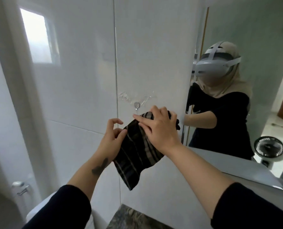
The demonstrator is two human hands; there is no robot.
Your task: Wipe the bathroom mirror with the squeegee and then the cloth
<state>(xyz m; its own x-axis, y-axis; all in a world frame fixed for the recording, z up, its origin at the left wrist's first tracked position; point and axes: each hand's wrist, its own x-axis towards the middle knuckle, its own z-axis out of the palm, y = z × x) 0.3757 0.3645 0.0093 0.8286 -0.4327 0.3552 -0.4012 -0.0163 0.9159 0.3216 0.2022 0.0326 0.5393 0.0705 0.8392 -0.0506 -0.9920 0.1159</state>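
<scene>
A dark striped cloth (135, 151) hangs in front of the white tiled wall, held between both hands. My right hand (160, 129) grips its upper end just below a small metal wall hook (136, 105). My left hand (111, 141) pinches the cloth's left edge with thumb and fingers. The mirror (261, 47) fills the right side of the view and reflects a person wearing a headset. No squeegee is in view.
White tiled wall (81, 80) straight ahead with a vertical joint. A speckled stone counter (134, 219) lies at the bottom. A toilet tank and metal handle (21, 187) sit at the lower left. A small fan (269, 148) shows in the mirror.
</scene>
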